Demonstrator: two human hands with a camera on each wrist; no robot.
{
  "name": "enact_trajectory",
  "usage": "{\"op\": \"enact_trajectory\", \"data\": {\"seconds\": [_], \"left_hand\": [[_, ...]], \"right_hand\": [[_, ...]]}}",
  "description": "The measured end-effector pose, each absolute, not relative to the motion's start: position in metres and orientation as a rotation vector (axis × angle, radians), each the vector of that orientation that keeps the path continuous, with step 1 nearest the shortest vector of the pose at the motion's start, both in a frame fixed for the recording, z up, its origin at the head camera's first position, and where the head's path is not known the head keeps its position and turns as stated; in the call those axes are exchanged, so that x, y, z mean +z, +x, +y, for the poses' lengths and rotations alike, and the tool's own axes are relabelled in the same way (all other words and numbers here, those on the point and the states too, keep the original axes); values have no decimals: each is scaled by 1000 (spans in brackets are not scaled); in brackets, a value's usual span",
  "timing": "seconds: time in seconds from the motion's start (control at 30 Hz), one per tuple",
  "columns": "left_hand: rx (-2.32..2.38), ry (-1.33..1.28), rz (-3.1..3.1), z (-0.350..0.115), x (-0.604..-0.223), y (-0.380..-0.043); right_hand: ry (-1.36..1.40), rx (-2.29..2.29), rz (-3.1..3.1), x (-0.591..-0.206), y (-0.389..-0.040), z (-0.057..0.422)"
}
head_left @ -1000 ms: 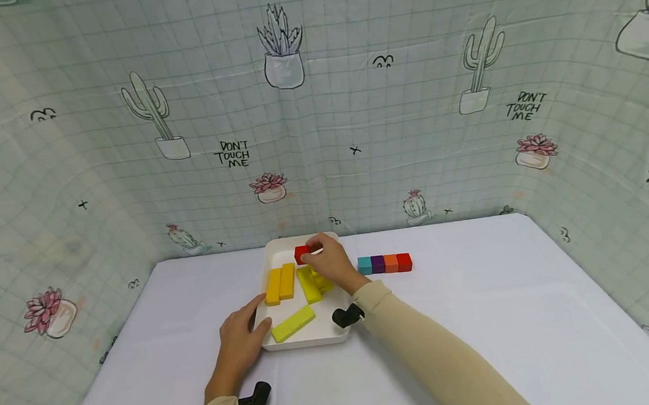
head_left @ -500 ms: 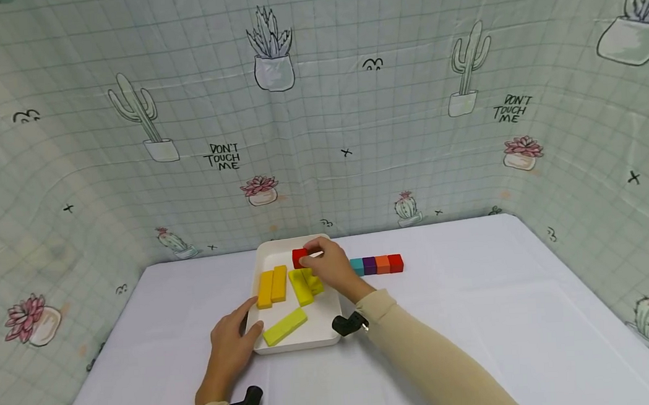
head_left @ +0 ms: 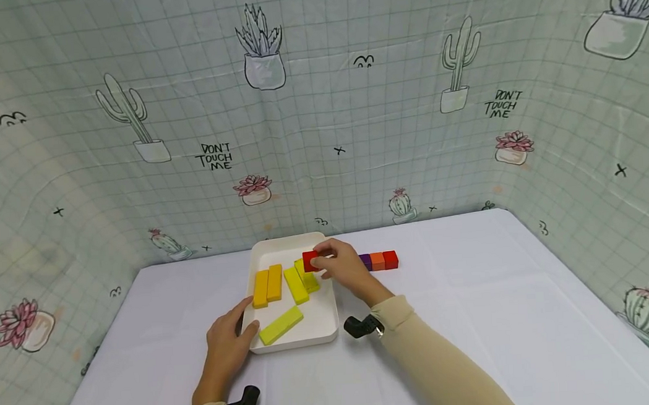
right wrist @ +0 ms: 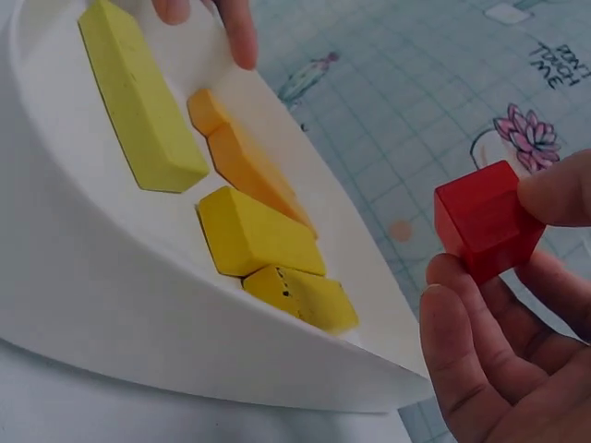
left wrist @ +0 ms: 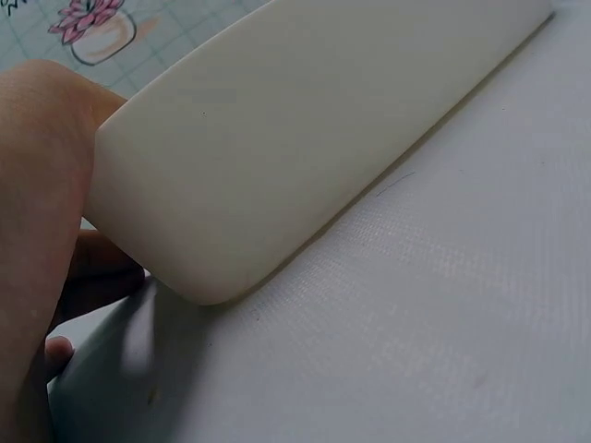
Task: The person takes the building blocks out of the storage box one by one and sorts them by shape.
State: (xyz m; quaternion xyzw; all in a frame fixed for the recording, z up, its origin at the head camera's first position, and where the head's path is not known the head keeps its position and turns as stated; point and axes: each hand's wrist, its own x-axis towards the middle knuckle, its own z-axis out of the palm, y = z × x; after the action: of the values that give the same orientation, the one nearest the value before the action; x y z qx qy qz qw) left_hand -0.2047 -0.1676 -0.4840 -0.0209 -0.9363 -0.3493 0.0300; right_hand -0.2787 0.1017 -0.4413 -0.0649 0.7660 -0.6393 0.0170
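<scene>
The person's R hand (head_left: 347, 266) has a red cube (head_left: 309, 262) pinched btwn thumb & fingers, up clear of the blocks, over the R side of a white tray (head_left: 321, 317). The L hand (head_left: 226, 345) grips that tray by its near L side, thumb over the rim.

5 long blocks lie inside: 2 amber blocks (head_left: 274, 283) side by side at L; 2 yellow blocks (head_left: 296, 285) touching, approx. mid-tray, 1 partly hidden behind the cube; & 1 lime-yellow block (head_left: 281, 325) slanted nr the L thumb.

Just R of the R hand, on the white tablecloth (head_left: 532, 313), a purple cube (head_left: 365, 261), an orange cube (head_left: 378, 261) & another red one (head_left: 390, 260) sit in a touching row. Backdrop's a pale-green grid cloth (head_left: 308, 117) w/ cacti drawings.
</scene>
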Motion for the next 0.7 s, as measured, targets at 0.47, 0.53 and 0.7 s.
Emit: {"op": "enact_trajectory", "data": {"seconds": [0.47, 0.53, 0.7], "left_hand": [[-1077, -93, -2868, -168, -485, -204], [-1078, -101, -2863, -169, -485, -204], [-1075, -104, -2859, -170, -485, -204]], "right_hand": [[-122, -2061, 2361, -442, -260, 136], [-123, -2054, 2372, -440, -260, 141], [-128, -2030, 2398, -434, -258, 150]]}}
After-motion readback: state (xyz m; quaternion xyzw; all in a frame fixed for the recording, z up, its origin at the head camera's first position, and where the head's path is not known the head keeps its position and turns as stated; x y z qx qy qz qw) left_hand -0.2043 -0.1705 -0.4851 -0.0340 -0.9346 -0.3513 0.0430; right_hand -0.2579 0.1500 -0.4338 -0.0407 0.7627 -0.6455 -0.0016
